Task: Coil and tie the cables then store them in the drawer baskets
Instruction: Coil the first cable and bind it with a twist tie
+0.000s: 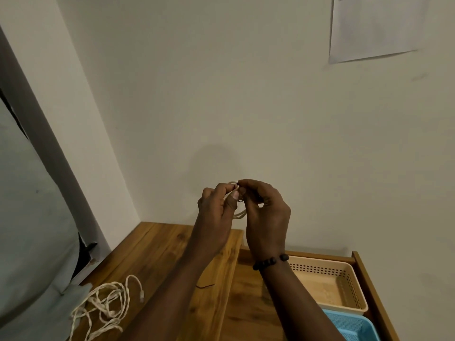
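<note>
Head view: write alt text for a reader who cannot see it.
Two raised hands, left hand and right hand, pinch a small coil of white cable before a pale wall. Below, a loose white cable lies on the wooden top, beside a beige basket and a blue basket.

Coiled cable [240, 214] mostly hidden between left hand [216, 210] and right hand [267, 215]; tie at fingertips too small to tell. Blue basket [349, 326] cut off by near edge (loose cable [105, 303] too). Wall paper [374, 25] print blurred, unreadable, top cut off.
</note>
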